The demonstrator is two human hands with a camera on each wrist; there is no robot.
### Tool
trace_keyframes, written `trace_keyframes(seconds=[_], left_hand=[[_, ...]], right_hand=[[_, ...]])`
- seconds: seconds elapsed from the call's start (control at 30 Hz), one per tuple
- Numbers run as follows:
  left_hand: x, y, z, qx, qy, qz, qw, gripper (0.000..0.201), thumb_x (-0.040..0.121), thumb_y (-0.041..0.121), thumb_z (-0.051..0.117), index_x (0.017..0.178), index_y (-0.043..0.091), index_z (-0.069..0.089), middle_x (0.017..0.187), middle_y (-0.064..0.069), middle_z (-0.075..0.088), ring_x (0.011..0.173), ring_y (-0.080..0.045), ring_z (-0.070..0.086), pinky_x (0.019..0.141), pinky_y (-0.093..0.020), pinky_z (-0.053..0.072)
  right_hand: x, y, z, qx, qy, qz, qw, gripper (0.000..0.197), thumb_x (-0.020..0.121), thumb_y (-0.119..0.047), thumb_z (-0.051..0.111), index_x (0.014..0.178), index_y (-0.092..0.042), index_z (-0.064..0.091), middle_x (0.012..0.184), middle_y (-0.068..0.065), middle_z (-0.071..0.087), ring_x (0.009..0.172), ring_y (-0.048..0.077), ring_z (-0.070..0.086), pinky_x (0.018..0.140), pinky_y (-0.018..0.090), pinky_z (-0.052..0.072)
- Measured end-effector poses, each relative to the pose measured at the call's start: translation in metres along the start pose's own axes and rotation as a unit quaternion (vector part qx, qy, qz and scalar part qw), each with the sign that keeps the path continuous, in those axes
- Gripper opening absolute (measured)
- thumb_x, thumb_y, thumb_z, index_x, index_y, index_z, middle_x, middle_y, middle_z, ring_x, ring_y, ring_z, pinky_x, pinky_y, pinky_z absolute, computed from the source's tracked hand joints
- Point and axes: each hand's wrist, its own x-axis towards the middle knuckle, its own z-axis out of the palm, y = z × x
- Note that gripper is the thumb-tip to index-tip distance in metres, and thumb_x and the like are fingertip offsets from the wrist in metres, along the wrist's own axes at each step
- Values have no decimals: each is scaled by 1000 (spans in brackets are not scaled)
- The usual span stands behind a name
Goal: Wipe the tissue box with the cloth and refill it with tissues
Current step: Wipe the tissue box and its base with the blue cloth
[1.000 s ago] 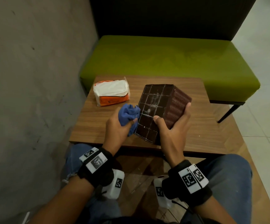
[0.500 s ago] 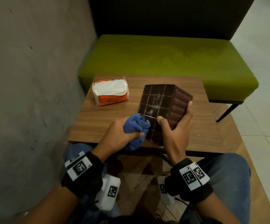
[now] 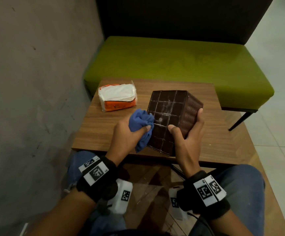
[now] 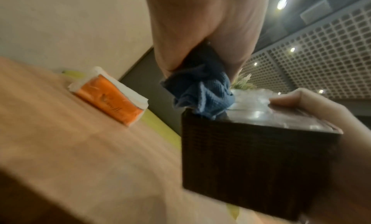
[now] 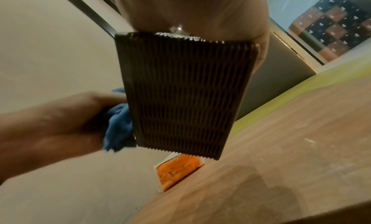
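Fingers of left hand (image 3: pixel 124 137) clutch cloth (image 3: pixel 141 120) against tissue box (image 3: pixel 168 116) gripped by right hand (image 3: pixel 187 138)

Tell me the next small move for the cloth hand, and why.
Probably sweep the cloth rightward across the box's gridded face. The left hand holds it bunched against that face's left edge, pale smears still show mid-face, and the right hand grips the box tilted on the table, steady enough to take the stroke.
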Motion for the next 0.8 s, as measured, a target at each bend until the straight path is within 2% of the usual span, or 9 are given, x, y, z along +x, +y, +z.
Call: trace_keyframes(seconds=[0.13,0.23,0.33,0.4,0.5,0.6,0.63,0.7,0.8], left_hand=[[3,12,-1,15,-19,60,998,27,77,5,73,102,11,62,87,11,61,78,15,58,71,-8,45],[-9,9,-5,116,-101,32,988,30,77,13,74,105,11,65,90,8,62,80,3,56,71,-13,41],[-4,11,-9,108,-58,52,991,35,79,9,72,113,6,64,98,1,63,91,-6,55,75,-8,40],[7,11,-9,39,-37,63,997,38,80,7,70,116,5,61,103,0,63,94,3,55,76,0,38],[4,-10,-8,-39,-223,62,972,33,79,34,59,111,31,63,95,14,68,90,11,61,77,-9,46],[-7,-18,-10,-11,-338,93,936,13,88,15,61,100,19,62,91,11,70,86,9,63,74,-14,49],[-15,-15,3,3,-281,32,959,16,84,3,65,90,17,62,80,7,67,76,10,63,68,-11,46],[-11,-7,-5,21,-65,47,997,19,82,-7,64,90,11,63,81,1,63,72,4,61,65,-7,43],[12,0,-3,13,35,58,998,23,80,1,70,101,6,62,92,-1,61,78,4,56,69,-2,42]], right_hand=[[10,4,-3,51,1,26,998,98,63,-60,63,147,-45,15,139,-5,38,125,16,46,103,51,43],[15,9,-8,75,-11,51,996,94,62,-59,67,143,-48,20,143,1,41,125,20,49,99,53,47],[6,14,-4,70,-59,67,994,91,62,-60,67,138,-53,19,146,2,39,126,23,49,99,53,47],[3,13,-3,75,-62,61,993,91,62,-58,67,139,-52,20,145,1,40,126,22,50,99,53,47],[12,10,-12,126,-43,77,988,99,60,-54,67,146,-43,19,139,3,46,114,20,58,91,50,54],[15,11,-19,111,-48,62,991,97,61,-53,68,144,-45,19,141,3,45,115,19,58,92,50,53],[14,12,-19,101,-47,53,992,94,62,-53,68,143,-47,20,143,3,44,120,19,55,95,51,51],[11,12,-16,93,-45,37,994,91,64,-53,69,141,-49,20,145,1,42,126,19,51,99,51,48],[7,9,-11,90,-25,16,996,91,65,-57,69,141,-50,19,145,-2,41,129,18,48,102,51,46]])
